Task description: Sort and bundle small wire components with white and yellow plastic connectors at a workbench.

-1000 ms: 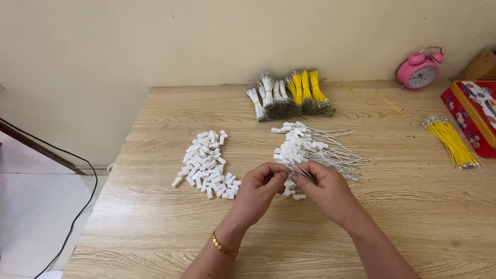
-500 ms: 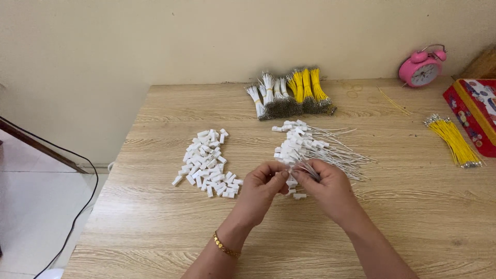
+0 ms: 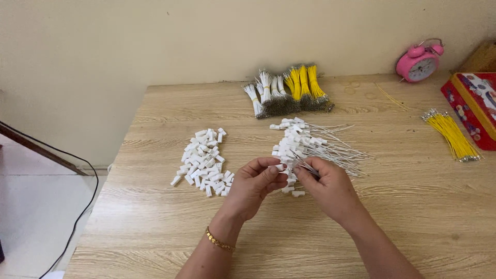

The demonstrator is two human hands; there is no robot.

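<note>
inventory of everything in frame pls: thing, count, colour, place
loose connectors: a heap, white, table left
wired connectors: a heap, white, table centre
wire bundles: several, white and yellow, table rear
yellow wires: one bunch, table right
alarm clock: one, pink, rear right
box: one, red patterned, right edge
table: one, light wood
cable: one, black, floor left
left hand: pinching a white connector, gold bracelet
right hand: holding thin wires
</note>
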